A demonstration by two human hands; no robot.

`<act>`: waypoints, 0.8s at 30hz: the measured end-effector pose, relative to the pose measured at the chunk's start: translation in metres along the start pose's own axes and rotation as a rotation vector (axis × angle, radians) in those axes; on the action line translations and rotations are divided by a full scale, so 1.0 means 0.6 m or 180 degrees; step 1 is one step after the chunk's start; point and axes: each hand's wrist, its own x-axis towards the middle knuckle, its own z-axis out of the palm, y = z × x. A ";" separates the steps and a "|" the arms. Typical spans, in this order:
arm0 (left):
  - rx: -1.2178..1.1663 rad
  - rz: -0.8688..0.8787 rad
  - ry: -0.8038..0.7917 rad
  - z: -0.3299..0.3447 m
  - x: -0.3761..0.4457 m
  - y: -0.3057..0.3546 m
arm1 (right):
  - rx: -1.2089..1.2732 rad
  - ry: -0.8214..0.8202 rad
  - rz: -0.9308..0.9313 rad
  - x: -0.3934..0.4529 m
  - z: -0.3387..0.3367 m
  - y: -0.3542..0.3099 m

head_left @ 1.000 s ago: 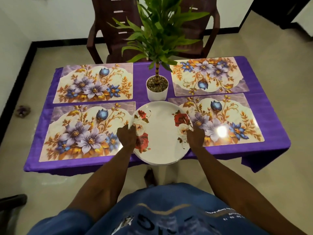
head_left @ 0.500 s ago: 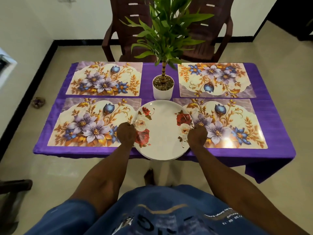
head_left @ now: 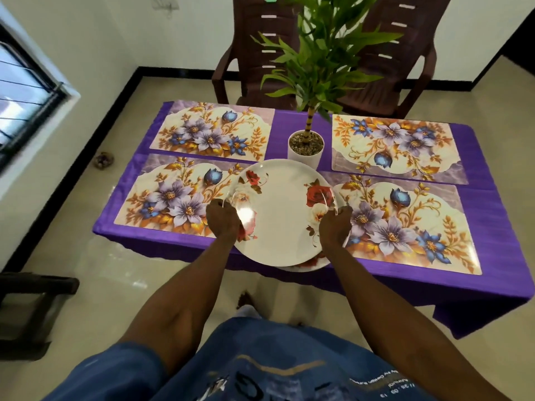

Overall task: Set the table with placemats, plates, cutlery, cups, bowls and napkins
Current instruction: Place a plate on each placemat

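A white plate (head_left: 283, 215) with red rose prints is between my two hands at the table's near edge, midway between the two near placemats. My left hand (head_left: 224, 221) grips its left rim and my right hand (head_left: 335, 231) grips its right rim. The rim of a second plate (head_left: 314, 265) with the same print shows just under it at the front right. Four floral placemats lie on the purple tablecloth (head_left: 292, 125): near left (head_left: 170, 204), far left (head_left: 214, 130), far right (head_left: 393, 143), near right (head_left: 411, 227).
A potted green plant in a white pot (head_left: 305, 150) stands at the table's centre, just beyond the plate. Two brown plastic chairs (head_left: 254, 59) stand behind the table. A dark piece of furniture (head_left: 26, 311) sits on the floor at my left.
The top plate has come up and shifted slightly left, uncovering the rim of a plate beneath. Both hands keep their grip on its rims.
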 end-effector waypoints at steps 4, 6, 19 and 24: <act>-0.0008 0.0054 0.0252 -0.049 0.043 -0.024 | 0.0083 -0.0356 -0.0057 -0.041 0.038 -0.016; -0.0008 0.0017 0.0330 -0.073 0.077 -0.039 | 0.0114 -0.0483 -0.0171 -0.060 0.068 -0.028; -0.0251 -0.0243 0.0132 -0.233 0.351 -0.146 | -0.0027 -0.0704 -0.0314 -0.196 0.357 -0.103; -0.0298 -0.0084 -0.0398 -0.258 0.408 -0.179 | -0.0374 -0.0790 -0.0160 -0.216 0.398 -0.087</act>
